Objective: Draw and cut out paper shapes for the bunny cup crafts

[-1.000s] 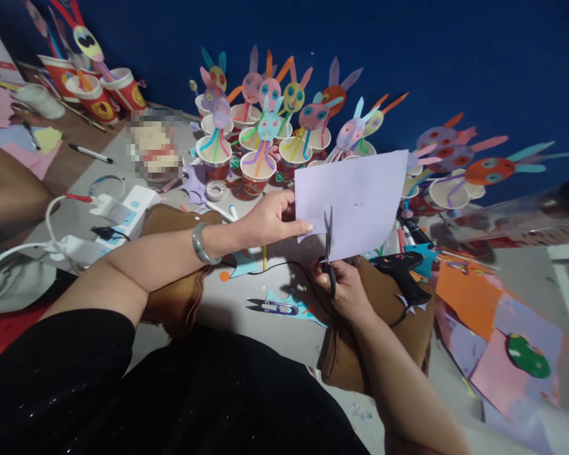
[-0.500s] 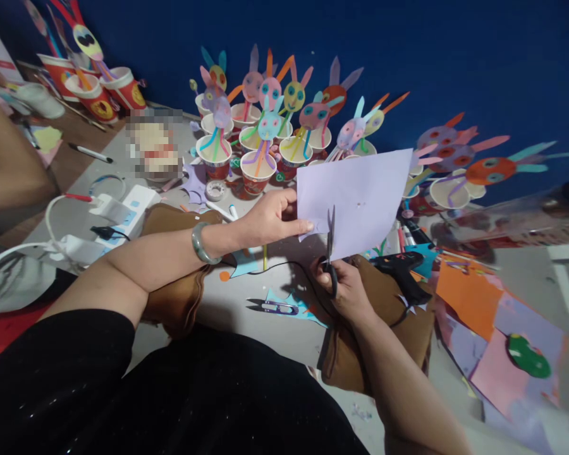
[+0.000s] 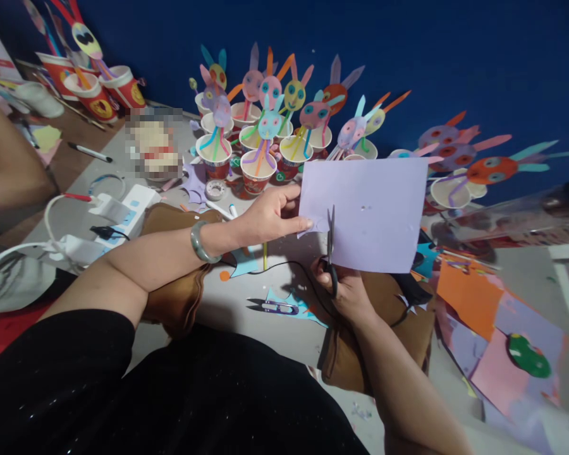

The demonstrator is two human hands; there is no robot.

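Note:
My left hand (image 3: pixel 279 218) pinches the left edge of a lilac paper sheet (image 3: pixel 379 212), thumb in front and fingers behind. The sheet is held up off the table, with a cut in its lower left part near my thumb. My right hand (image 3: pixel 345 287) grips black-handled scissors (image 3: pixel 330 243), fingers in the loops. The blades point upward and lie over the sheet at the cut, close together. Below my hands, thread snips (image 3: pixel 272 307) rest on a light blue paper scrap (image 3: pixel 313 316). A glue gun (image 3: pixel 410 287) lies to the right, partly hidden by the sheet.
Paper cups (image 3: pixel 258 170) with rabbit-faced figures stand along the blue wall. Brown padded cushions (image 3: pixel 175 297) lie under my forearms. A power strip (image 3: pixel 135 212) with cables is at left. Coloured paper sheets (image 3: pixel 469 294) lie at right. Another person's arm (image 3: pixel 12 145) shows at far left.
The lilac sheet has turned clockwise, its right side swinging down and now covering more of the glue gun. Both hands stay in nearly the same place.

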